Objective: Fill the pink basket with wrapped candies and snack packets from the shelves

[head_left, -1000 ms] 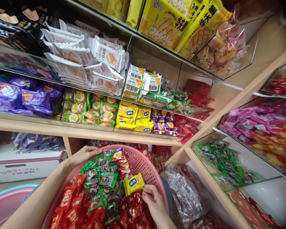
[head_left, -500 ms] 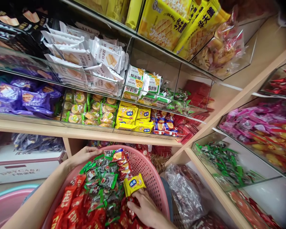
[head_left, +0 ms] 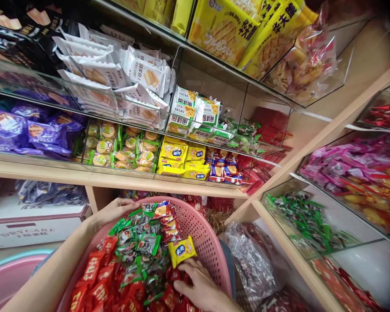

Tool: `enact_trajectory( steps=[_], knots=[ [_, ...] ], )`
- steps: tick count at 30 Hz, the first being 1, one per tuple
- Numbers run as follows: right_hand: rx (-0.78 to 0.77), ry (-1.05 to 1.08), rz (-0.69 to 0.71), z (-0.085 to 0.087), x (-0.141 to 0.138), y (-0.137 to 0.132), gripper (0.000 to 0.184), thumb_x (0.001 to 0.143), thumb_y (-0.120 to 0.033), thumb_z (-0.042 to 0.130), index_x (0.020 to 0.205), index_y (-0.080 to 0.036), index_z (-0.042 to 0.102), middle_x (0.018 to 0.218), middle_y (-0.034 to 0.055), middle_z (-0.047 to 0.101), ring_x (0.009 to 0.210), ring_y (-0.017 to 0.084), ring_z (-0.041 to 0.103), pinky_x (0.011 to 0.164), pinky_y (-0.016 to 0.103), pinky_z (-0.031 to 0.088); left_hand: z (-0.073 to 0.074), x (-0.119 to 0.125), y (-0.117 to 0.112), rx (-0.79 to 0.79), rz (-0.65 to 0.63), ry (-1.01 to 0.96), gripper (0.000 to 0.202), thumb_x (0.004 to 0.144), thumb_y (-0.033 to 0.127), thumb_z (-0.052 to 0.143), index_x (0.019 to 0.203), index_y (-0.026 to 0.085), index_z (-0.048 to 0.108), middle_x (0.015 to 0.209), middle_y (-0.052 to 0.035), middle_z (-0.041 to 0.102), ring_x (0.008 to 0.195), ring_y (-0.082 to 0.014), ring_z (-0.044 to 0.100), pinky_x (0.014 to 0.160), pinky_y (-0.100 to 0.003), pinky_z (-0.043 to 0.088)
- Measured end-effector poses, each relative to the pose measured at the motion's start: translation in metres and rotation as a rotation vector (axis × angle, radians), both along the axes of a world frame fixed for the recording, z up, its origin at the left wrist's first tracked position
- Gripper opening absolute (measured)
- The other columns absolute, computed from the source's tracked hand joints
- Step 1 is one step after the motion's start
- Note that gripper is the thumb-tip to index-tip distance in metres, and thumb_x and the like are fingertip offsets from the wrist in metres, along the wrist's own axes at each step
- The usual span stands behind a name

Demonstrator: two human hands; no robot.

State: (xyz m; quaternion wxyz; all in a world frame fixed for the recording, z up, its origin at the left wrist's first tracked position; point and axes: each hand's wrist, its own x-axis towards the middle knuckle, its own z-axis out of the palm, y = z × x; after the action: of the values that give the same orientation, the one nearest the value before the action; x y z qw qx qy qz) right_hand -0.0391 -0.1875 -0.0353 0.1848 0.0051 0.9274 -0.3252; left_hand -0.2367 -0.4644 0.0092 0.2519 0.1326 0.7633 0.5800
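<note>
We see our right hand low over the near right part of the pink basket. A second ago its fingertips were at the right edge of the yellow pack; now they are down by its lower edge, among the dark-red sweets. More of the pack's face shows than half a second ago, when our fingers covered its bottom edge. To our eye, that puts the work of this hand among the dark-red sweets, with the pack left lying beside it.

The right grip is loose: thumb and fingers stand apart, with nothing visible held between them. Our left hand has stayed at the far left of the basket's rim; we cannot tell if its grip is closed on the rim or only rests there.

The yellow pack is inside the basket, near the middle of its right half, just below a row of small packs. Left of it lie the green sweets, and at the near left the red packs. These groups look unchanged. Beyond the basket, yellow packets like ours sit on the shelf.
</note>
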Motion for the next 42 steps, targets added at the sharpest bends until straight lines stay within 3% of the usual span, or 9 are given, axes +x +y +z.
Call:
enact_trajectory(
  steps=[7,12,19,26,29,34,42],
  knots=[
    [-0.115,-0.004,0.022,0.004,-0.004,0.002,0.050,0.077,-0.058,0.046,0.116,-0.029,0.056,0.125,0.0048,0.052,0.118,0.028,0.039,0.102,0.040,0.017,0.008,0.004,0.002,-0.041,0.024,0.029,0.052,0.058,0.066,0.058,0.069,0.015,0.063,0.061,-0.0006,0.059,0.058,-0.0150,0.049,0.054,-0.024,0.036],
    [-0.066,-0.126,0.065,0.017,-0.003,0.000,0.055,0.075,-0.062,0.044,0.117,-0.029,0.055,0.130,0.0052,0.048,0.125,0.033,0.029,0.101,0.048,0.015,0.005,0.003,0.002,-0.010,0.019,-0.018,0.048,0.060,0.062,0.060,0.071,0.015,0.062,0.062,-0.0002,0.059,0.057,-0.0136,0.048,0.054,-0.023,0.035],
    [-0.064,-0.018,0.029,0.012,-0.001,0.011,0.047,0.079,-0.051,0.046,0.114,-0.022,0.058,0.126,0.0078,0.051,0.117,0.027,0.042,0.102,0.039,0.020,0.001,0.000,0.001,0.013,-0.001,-0.009,0.038,0.066,0.053,0.060,0.068,0.015,0.061,0.059,0.0028,0.054,0.055,-0.0105,0.041,0.053,-0.021,0.028],
    [-0.020,-0.009,-0.082,0.008,-0.007,0.008,0.046,0.076,-0.054,0.049,0.103,-0.019,0.063,0.112,0.0113,0.059,0.111,0.030,0.047,0.099,0.041,0.025,-0.001,-0.001,0.000,0.031,-0.005,-0.033,0.037,0.067,0.053,0.060,0.070,0.016,0.061,0.061,0.0028,0.056,0.056,-0.0117,0.043,0.055,-0.021,0.029],
    [0.000,-0.059,-0.056,0.011,-0.009,0.006,0.053,0.074,-0.057,0.050,0.113,-0.021,0.056,0.120,0.0095,0.055,0.116,0.030,0.043,0.100,0.041,0.023,-0.002,-0.002,-0.001,0.031,-0.013,-0.017,0.037,0.068,0.052,0.059,0.072,0.015,0.062,0.062,0.0024,0.056,0.057,-0.0112,0.043,0.056,-0.021,0.030],
    [0.041,-0.217,0.058,0.010,-0.010,0.006,0.070,0.077,-0.061,0.041,0.132,-0.019,0.034,0.138,0.0113,0.033,0.126,0.025,0.030,0.102,0.035,0.025,-0.001,-0.001,-0.001,0.025,0.000,-0.050,0.038,0.068,0.053,0.060,0.071,0.015,0.061,0.062,0.0025,0.056,0.057,-0.0107,0.043,0.055,-0.020,0.030],
    [0.031,-0.251,0.148,0.009,-0.009,0.005,0.077,0.074,-0.067,0.040,0.135,-0.021,0.029,0.142,0.0098,0.028,0.130,0.025,0.023,0.104,0.037,0.021,-0.001,-0.002,0.000,0.038,0.000,-0.044,0.039,0.065,0.054,0.062,0.069,0.015,0.061,0.059,0.0032,0.055,0.055,-0.0107,0.043,0.054,-0.020,0.031]
  ],
)
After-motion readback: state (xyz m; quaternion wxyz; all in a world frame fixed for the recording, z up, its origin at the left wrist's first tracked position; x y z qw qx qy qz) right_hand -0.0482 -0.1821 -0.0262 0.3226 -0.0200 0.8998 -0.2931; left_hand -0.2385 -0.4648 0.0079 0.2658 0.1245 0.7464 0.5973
